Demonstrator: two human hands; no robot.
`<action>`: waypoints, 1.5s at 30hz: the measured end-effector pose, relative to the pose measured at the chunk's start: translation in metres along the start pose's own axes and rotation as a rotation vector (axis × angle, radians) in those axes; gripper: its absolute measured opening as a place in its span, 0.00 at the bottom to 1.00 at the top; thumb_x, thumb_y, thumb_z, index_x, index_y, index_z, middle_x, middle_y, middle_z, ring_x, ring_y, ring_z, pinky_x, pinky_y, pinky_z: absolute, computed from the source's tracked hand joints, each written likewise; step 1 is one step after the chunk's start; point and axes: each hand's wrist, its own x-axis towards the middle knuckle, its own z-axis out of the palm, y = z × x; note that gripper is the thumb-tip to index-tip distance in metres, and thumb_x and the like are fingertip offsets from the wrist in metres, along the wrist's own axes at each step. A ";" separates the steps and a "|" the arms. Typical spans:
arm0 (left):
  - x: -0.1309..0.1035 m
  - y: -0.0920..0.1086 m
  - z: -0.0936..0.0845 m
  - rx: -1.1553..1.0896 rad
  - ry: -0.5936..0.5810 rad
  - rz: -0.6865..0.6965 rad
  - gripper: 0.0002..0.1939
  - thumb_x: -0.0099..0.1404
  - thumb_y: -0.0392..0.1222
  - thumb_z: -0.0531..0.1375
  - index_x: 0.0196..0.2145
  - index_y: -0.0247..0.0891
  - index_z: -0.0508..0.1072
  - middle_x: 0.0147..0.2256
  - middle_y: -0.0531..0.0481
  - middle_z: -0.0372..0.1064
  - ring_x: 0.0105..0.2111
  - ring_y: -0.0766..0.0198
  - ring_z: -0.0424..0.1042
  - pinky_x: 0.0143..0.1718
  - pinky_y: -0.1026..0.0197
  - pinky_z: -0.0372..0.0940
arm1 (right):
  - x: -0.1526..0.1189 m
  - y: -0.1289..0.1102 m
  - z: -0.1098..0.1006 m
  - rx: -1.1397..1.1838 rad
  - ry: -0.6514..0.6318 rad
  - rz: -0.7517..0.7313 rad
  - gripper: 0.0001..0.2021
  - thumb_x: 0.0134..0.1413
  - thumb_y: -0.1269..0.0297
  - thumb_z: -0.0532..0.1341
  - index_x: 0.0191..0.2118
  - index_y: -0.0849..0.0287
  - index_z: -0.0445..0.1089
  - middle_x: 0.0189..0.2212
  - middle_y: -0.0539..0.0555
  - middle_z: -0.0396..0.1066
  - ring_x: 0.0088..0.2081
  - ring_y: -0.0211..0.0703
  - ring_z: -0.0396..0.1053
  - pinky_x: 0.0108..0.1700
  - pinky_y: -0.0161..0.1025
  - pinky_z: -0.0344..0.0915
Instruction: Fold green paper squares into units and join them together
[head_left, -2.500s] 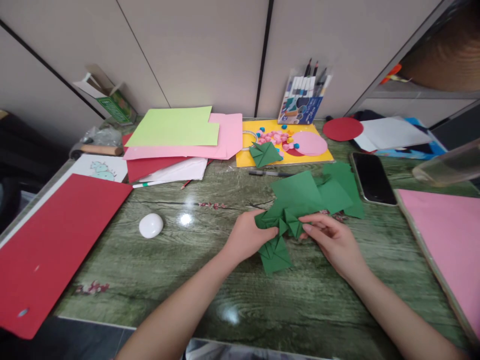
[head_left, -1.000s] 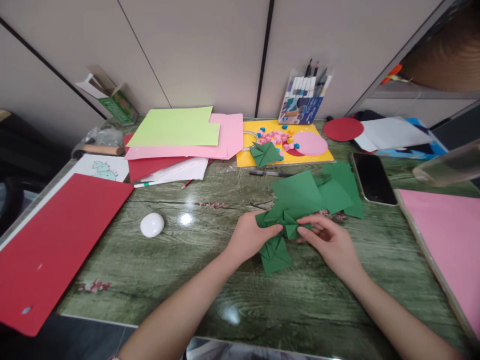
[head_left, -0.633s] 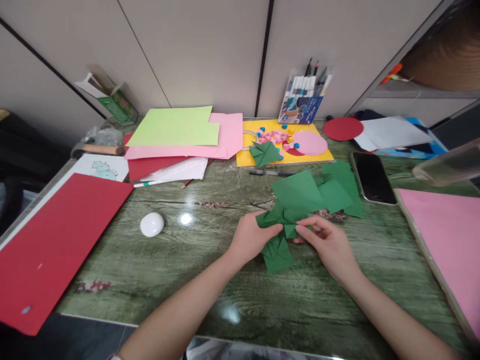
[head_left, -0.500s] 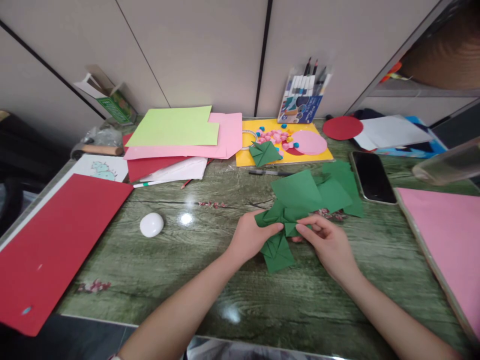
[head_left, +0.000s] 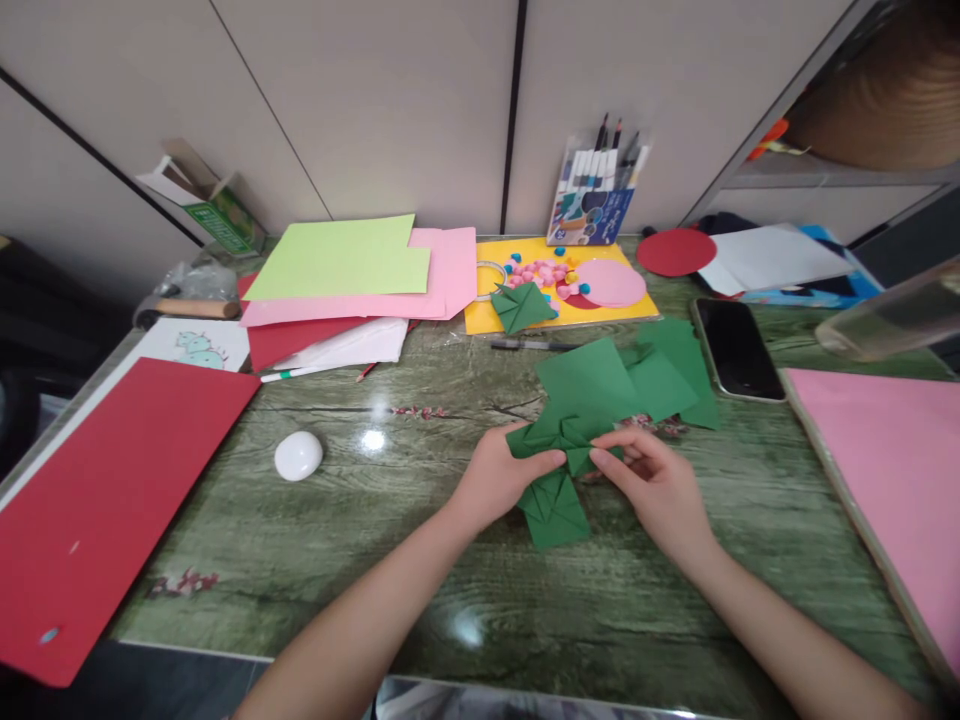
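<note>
A folded piece of green paper (head_left: 551, 438) is held just above the table between both hands. My left hand (head_left: 501, 470) grips its left side, thumb on top near the middle. With thumb and index finger, my right hand (head_left: 651, 478) pinches a small flap at its right edge. Below it lies another green paper (head_left: 556, 520) with crossing creases, partly hidden by the left hand. Behind the hands are flat green sheets (head_left: 589, 378), overlapping each other. A finished-looking folded green piece (head_left: 520, 306) rests on the yellow sheet (head_left: 480, 318).
A white rounded object (head_left: 298, 456) and red card (head_left: 127, 480) lie left. Stacked coloured paper (head_left: 337, 258) and a pen pouch (head_left: 592, 205) stand along the back. To the right are a phone (head_left: 738, 348), a clear bottle (head_left: 885, 315) and pink paper (head_left: 885, 470).
The small flap under my right fingertips has narrowed and tilted as the fingers fold it. Both hands stay in nearly the same place; the view has shifted slightly.
</note>
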 end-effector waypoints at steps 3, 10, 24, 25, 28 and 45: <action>0.000 -0.002 -0.001 -0.067 -0.035 -0.025 0.12 0.52 0.41 0.64 0.35 0.35 0.74 0.32 0.48 0.73 0.30 0.63 0.69 0.33 0.62 0.63 | 0.002 0.001 0.001 0.049 -0.009 0.026 0.05 0.48 0.61 0.63 0.30 0.55 0.68 0.23 0.47 0.67 0.24 0.36 0.68 0.28 0.34 0.69; 0.001 -0.006 0.000 -0.021 -0.017 -0.037 0.11 0.52 0.42 0.63 0.33 0.34 0.73 0.31 0.48 0.72 0.29 0.62 0.69 0.32 0.61 0.63 | 0.000 -0.002 0.006 0.074 0.013 0.065 0.08 0.46 0.59 0.64 0.29 0.56 0.67 0.22 0.47 0.63 0.23 0.38 0.69 0.26 0.37 0.71; -0.001 -0.004 0.006 0.049 0.012 -0.019 0.11 0.52 0.44 0.62 0.32 0.34 0.73 0.29 0.49 0.72 0.28 0.63 0.67 0.29 0.62 0.62 | -0.005 0.000 0.011 0.024 0.075 0.010 0.10 0.44 0.60 0.66 0.29 0.57 0.65 0.21 0.47 0.65 0.22 0.38 0.68 0.25 0.37 0.71; -0.002 -0.005 0.007 0.042 0.018 -0.013 0.11 0.52 0.44 0.63 0.32 0.34 0.73 0.29 0.49 0.72 0.28 0.63 0.67 0.30 0.62 0.61 | -0.006 0.000 0.011 0.015 0.078 0.006 0.10 0.44 0.60 0.66 0.29 0.57 0.65 0.21 0.47 0.65 0.22 0.38 0.68 0.25 0.37 0.71; -0.002 -0.007 0.008 0.064 0.074 0.014 0.10 0.51 0.45 0.63 0.28 0.35 0.73 0.26 0.51 0.71 0.26 0.63 0.67 0.28 0.63 0.60 | -0.007 -0.003 0.012 -0.008 0.088 -0.004 0.10 0.44 0.59 0.65 0.28 0.56 0.65 0.21 0.47 0.66 0.22 0.39 0.69 0.24 0.38 0.71; -0.002 -0.009 0.010 0.099 0.110 0.019 0.09 0.51 0.44 0.63 0.27 0.34 0.73 0.24 0.51 0.70 0.24 0.64 0.65 0.27 0.63 0.60 | -0.007 -0.008 0.014 -0.009 0.105 0.006 0.11 0.43 0.58 0.65 0.26 0.56 0.64 0.20 0.47 0.66 0.21 0.40 0.70 0.23 0.36 0.67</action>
